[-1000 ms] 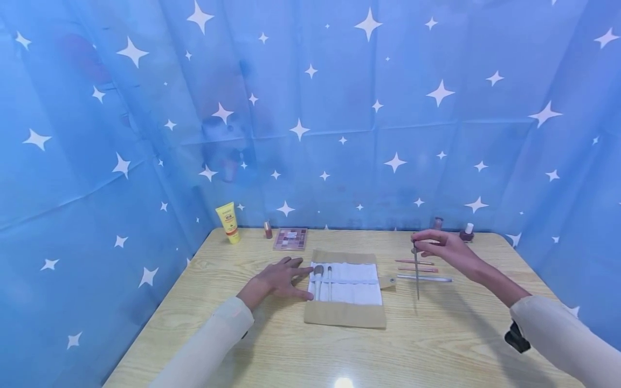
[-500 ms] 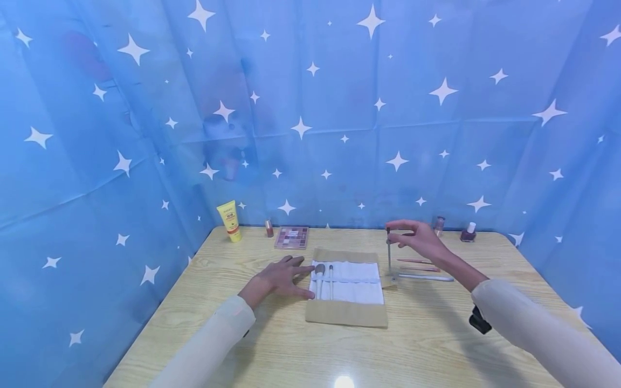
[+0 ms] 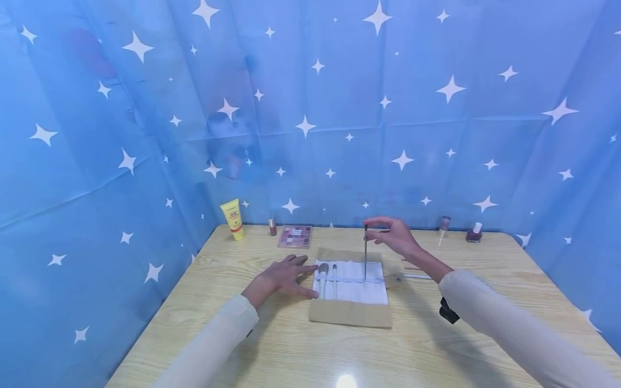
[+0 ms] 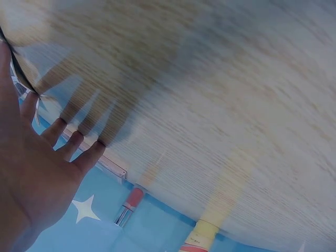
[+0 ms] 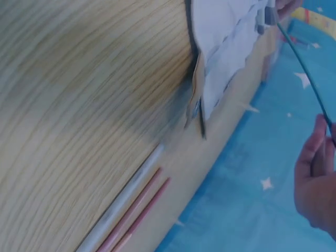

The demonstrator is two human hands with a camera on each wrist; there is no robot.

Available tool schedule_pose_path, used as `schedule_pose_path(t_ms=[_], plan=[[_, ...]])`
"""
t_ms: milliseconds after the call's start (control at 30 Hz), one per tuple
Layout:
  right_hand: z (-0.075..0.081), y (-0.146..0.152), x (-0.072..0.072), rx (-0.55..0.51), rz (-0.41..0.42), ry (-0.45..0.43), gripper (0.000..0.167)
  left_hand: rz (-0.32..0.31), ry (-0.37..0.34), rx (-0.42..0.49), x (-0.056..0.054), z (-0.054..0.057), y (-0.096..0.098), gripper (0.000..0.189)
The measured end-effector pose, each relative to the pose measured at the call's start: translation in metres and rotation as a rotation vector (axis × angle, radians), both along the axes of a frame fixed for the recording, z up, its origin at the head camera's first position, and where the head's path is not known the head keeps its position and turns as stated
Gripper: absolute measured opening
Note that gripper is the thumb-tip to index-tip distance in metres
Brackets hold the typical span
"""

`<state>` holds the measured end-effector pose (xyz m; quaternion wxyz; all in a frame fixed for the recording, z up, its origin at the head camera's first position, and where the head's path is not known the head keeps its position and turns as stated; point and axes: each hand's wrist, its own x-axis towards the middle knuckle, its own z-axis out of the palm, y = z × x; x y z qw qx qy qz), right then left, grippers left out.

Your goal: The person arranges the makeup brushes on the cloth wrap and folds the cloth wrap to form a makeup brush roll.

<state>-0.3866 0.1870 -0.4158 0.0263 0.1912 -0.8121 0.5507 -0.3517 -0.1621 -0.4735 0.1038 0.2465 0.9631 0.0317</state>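
1. Since the earlier frames, the right hand (image 3: 395, 237) has shifted left, taking the slim dark rod (image 3: 365, 253) from beyond the right side of the open fabric roll (image 3: 349, 314) to above its right half. The left hand (image 3: 286, 277) stays at the same place.
2. Right fingers: narrow, thumb and fingertips pinching the rod's upper end.
3. Rod: close to upright, lower end at the roll's white pocket band; contact cannot be told.
4. Left fingers: spread wide, thumb and forefinger at the roll's left edge, palm down.
5. Roll: lies flat, tan flaps near and far, white lining between. Left half bears a large brush (image 3: 323, 275) and, just right of it, a small brush (image 3: 335, 275), both heads toward the far side.
6. Right of the roll: a white stick (image 5: 123, 197) and two pink sticks (image 5: 134, 210), side by side on the wooden table (image 3: 271, 350).
7. Far edge, left to right: yellow tube (image 3: 233, 218), small red tube (image 3: 273, 227), palette (image 3: 295, 237); well apart at far right, dark bottle with white cap (image 3: 474, 233).
8. Behind: blue curtain (image 3: 310, 108) with white stars.
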Motion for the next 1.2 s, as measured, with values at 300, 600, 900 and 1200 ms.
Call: schedule_pose_path(t_ms=[300,600,900,1200], plan=[[-0.012,-0.024,-0.010,-0.018,-0.002,0.008,0.036,0.007,-0.010,0.002,0.001,0.003,0.001,0.092],[-0.020,-0.041,-0.018,-0.039,-0.013,0.037,0.035,-0.003,-0.004,0.000,0.000,0.004,0.001,0.092],[-0.030,-0.048,-0.026,0.002,-0.032,0.051,0.032,-0.017,0.007,-0.012,0.000,0.005,0.002,0.091],[-0.041,-0.049,-0.030,0.053,0.008,0.030,0.033,0.000,0.002,-0.011,0.000,0.004,0.000,0.091]])
